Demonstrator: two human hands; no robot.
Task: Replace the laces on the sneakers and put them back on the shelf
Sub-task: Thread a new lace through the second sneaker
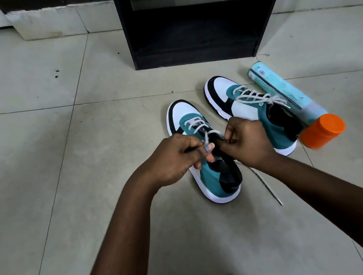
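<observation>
Two teal, white and black sneakers stand on the tiled floor, toes pointing away from me. The near sneaker (208, 176) has a grey-white lace (194, 124) threaded through its lower eyelets. My left hand (174, 160) pinches one end of that lace above the tongue. My right hand (247, 140) pinches the lace on the other side; its loose tail (266, 186) trails on the floor toward me. The far sneaker (245, 107) sits to the right, laced, with its ends lying loose. A black shelf unit (196, 46) stands behind them with an open lower compartment.
A light blue spray can (288, 95) with an orange cap (322, 130) lies on the floor, touching the right side of the far sneaker. A raised tiled ledge runs along the wall at the back left.
</observation>
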